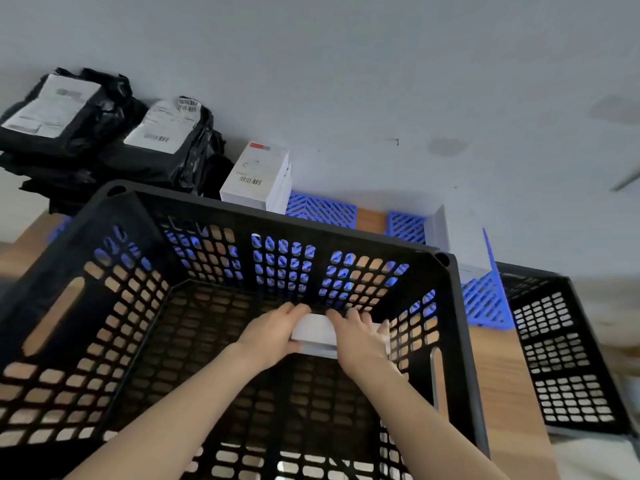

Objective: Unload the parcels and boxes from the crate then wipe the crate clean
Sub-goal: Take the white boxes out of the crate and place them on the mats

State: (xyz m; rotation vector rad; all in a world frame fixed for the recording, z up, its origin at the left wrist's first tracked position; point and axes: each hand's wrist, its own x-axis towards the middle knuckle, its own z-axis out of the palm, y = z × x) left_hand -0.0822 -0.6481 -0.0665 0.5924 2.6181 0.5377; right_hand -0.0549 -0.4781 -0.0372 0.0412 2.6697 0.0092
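Note:
A big black perforated crate [450, 306] fills the lower middle of the view. Deep inside it, near the far right corner, lies a white box [317, 332]. My left hand [273, 336] grips its left end and my right hand [360, 336] grips its right end, fingers curled over the top edge. Much of the box is hidden under my hands. Beyond the crate, black parcels [86, 133] with white labels are stacked at the far left. A white box with a barcode [256, 174] stands next to them.
Blue plastic lattice baskets [322, 209] lie behind the crate against the grey wall. A white box [457, 244] sits in one at the right. A second black crate [561, 348] stands at the right on the wooden surface [502, 375].

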